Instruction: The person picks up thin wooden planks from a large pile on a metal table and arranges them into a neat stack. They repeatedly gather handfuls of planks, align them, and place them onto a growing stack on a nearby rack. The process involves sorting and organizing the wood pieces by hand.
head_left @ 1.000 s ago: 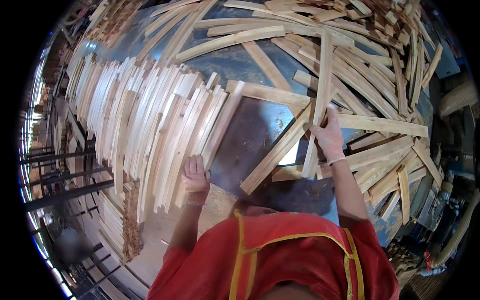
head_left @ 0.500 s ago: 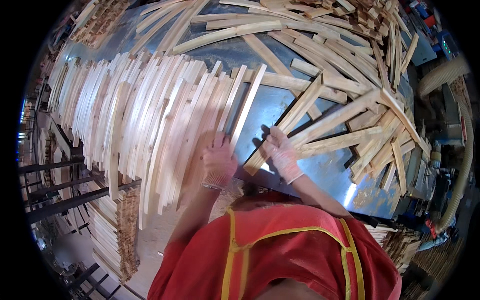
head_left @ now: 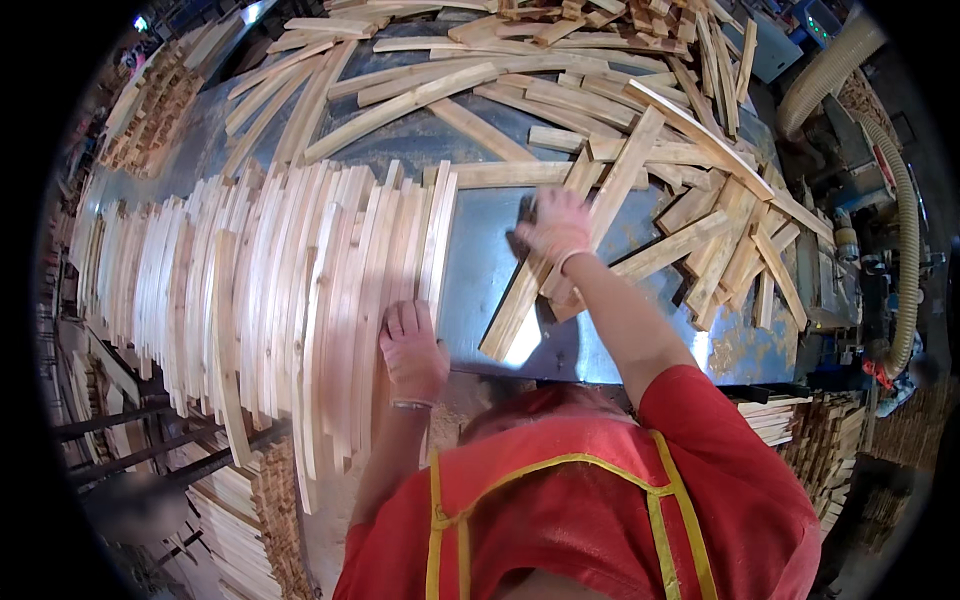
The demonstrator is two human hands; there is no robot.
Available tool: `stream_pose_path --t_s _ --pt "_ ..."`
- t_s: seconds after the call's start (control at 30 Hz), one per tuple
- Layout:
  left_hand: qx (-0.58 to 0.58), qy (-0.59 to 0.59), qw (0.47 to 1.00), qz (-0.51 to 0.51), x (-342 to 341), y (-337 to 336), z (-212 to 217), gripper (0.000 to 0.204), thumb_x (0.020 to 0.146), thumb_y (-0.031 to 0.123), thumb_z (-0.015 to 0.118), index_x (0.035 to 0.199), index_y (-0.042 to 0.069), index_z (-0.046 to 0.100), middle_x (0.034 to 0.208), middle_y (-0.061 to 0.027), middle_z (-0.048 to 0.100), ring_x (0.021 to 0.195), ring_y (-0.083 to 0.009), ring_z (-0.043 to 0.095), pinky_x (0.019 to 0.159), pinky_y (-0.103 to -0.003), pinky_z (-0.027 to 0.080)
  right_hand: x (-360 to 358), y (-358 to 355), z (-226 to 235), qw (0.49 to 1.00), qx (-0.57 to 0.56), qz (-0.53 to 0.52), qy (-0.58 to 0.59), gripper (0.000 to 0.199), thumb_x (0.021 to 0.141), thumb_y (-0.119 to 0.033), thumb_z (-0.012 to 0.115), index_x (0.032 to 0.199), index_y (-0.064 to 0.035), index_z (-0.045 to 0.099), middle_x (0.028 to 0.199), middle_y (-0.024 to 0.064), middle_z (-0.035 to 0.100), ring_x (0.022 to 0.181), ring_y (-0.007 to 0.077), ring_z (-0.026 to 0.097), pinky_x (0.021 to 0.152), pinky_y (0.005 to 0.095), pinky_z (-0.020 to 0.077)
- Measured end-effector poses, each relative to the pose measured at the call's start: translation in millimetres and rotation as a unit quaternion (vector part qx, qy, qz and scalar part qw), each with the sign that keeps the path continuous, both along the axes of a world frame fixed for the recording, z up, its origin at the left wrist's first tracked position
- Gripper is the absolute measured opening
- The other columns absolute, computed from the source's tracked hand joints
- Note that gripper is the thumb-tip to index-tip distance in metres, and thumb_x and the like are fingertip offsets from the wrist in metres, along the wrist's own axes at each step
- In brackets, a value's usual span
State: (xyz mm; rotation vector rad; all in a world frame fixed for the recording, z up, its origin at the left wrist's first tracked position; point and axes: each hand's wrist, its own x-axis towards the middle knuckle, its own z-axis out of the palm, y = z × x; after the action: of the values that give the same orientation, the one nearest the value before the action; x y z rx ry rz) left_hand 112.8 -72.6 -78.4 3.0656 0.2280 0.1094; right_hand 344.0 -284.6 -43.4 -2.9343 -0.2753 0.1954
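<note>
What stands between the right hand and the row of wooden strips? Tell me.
Nothing visible stands in the way: only the metal tabletop shows between the right hand and the row of wooden strips. The left hand is over the row's right end, nearer the person.

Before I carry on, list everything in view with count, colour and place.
metal table: one, grey-blue, middle
wood strips: dozens, pale, lined up side by side at left
loose boards: many, tan, jumbled across the far and right parts
ridged hoses: two, beige, right edge
wood stacks: several, brownish, left and lower right
bars: several, black, lower left
apron: one, red with yellow trim, wearer's front
left hand: one, pinkish-gloved, at the strips
right hand: one, pinkish-gloved, at a loose board
</note>
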Motion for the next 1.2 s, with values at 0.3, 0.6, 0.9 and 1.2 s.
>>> stream_pose_path --t_s 0.3,0.6,0.9,1.2 --pt "-0.147 0.196 0.967 -0.072 37 -99 0 0.079 0.086 0.035 0.075 0.153 0.003 0.047 0.130 -0.0169 0.062 0.116 -0.0354 0.063 0.097 -0.050 0.050 41 -114 -85 0.846 0.464 -0.242 -0.102 0.049 0.091 -0.029 0.078 0.126 0.0027 0.065 0.122 0.0182 0.069 0.112 0.0313 0.066 0.099 0.0419 0.0521" --pt "-0.695 0.134 0.696 0.123 -22 -43 11 0.066 0.098 0.015 0.068 0.161 0.008 0.050 0.116 -0.0014 0.068 0.097 -0.0078 0.060 0.086 -0.024 0.052 -43 -88 -32 0.652 0.687 -0.224 0.227 0.047 0.098 -0.007 0.070 0.140 0.0035 0.053 0.119 0.0129 0.070 0.105 0.0235 0.070 0.085 0.0402 0.0625" --pt "-0.844 0.114 0.478 0.215 -117 -30 50 0.058 0.099 0.022 0.069 0.151 0.000 0.054 0.116 -0.0094 0.073 0.095 -0.0186 0.071 0.086 -0.035 0.059 -163 12 -68 0.881 0.346 -0.062 0.316 0.069 0.095 -0.031 0.072 0.150 0.0006 0.046 0.118 0.0269 0.074 0.107 0.0410 0.073 0.094 0.0433 0.0565" --pt "-0.878 0.011 0.453 0.154 -89 15 53 0.055 0.097 0.024 0.070 0.145 0.000 0.056 0.123 -0.0152 0.073 0.097 -0.0239 0.075 0.084 -0.040 0.065 -129 68 -64 0.819 0.278 0.225 0.449 0.080 0.093 -0.028 0.076 0.154 0.0076 0.038 0.119 0.0228 0.076 0.113 0.0338 0.072 0.099 0.0363 0.0545"
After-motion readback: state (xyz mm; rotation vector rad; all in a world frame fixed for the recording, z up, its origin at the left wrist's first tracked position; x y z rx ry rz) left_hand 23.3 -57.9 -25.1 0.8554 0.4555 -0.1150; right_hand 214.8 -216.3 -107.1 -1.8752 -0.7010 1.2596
